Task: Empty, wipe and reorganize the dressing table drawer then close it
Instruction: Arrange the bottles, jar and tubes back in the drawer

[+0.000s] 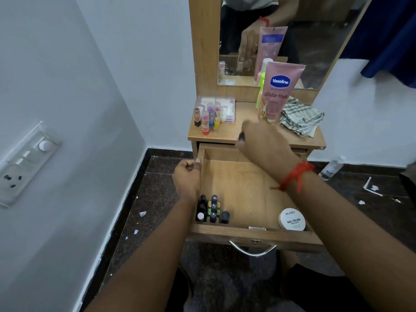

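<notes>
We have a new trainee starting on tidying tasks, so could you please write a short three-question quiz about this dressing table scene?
1. True or false: the white round jar labelled nail polish sits in the front right corner of the open wooden drawer.
2. Where is the green-checked cloth? A in the drawer; B on the wooden tabletop, right of the pink Vaseline tube; C on the floor.
3. Fill in: the small dark capped bottles stand in the drawer's front ___ corner.
Key: 1 true; 2 B; 3 left.
</notes>
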